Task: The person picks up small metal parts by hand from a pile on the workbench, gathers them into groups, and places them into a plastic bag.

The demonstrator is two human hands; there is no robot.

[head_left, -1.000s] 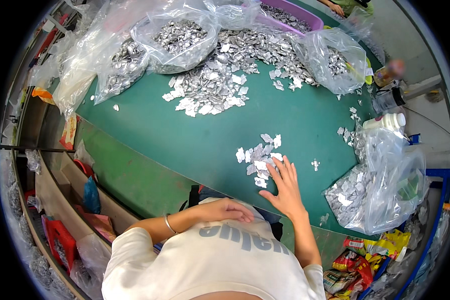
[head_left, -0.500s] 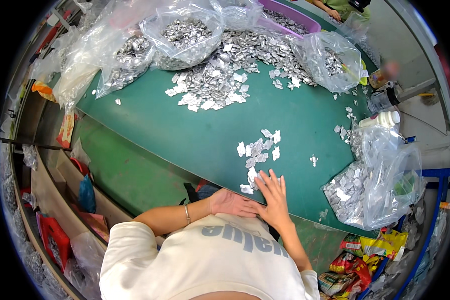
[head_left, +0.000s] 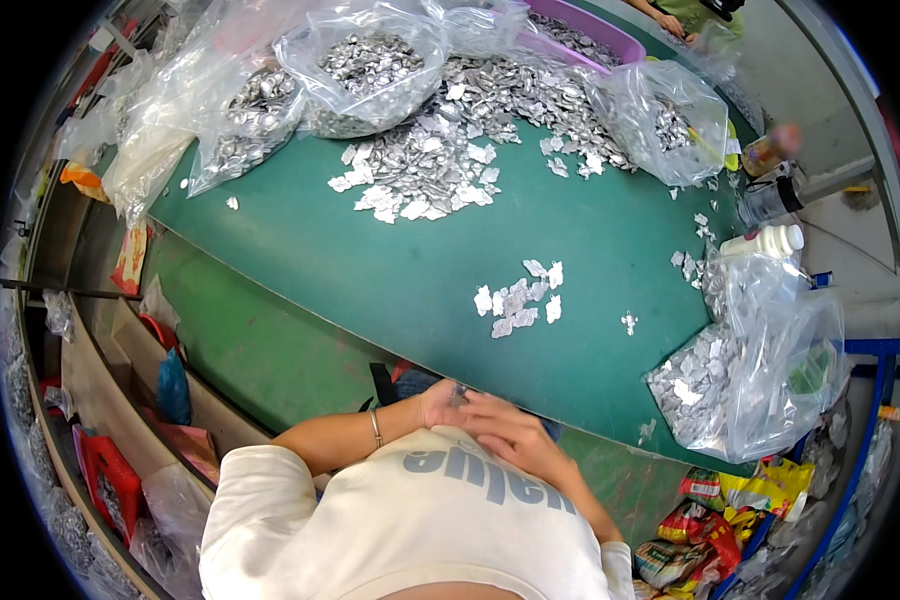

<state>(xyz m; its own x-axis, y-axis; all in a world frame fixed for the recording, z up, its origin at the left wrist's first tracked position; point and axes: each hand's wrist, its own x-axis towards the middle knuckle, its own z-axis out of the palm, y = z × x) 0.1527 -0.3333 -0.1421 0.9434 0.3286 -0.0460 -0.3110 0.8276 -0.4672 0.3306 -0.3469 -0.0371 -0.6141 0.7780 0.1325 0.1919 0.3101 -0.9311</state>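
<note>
My left hand (head_left: 438, 403) is cupped just off the near edge of the green table, palm turned up. A bit of silver-grey shows in its palm, apparently small flat metal pieces, mostly hidden by the fingers. My right hand (head_left: 510, 430) lies across beside it, its fingers stretched out and their tips at the left palm. On the table ahead of both hands is a loose cluster of flat, irregular silver pieces (head_left: 515, 298). A single cross-shaped silver piece (head_left: 629, 322) lies apart to the right.
A large heap of silver pieces (head_left: 420, 165) covers the table's far side, among clear bags (head_left: 365, 75) and a purple bin (head_left: 625, 48). At right stand a filled clear bag (head_left: 705, 385) and a white bottle (head_left: 765, 241). Another person's hand (head_left: 670, 25) shows at the far right.
My right hand has drawn back from the table toward my left hand. Several silver pieces under it at the near edge have left the table. My left hand has curled up.
</note>
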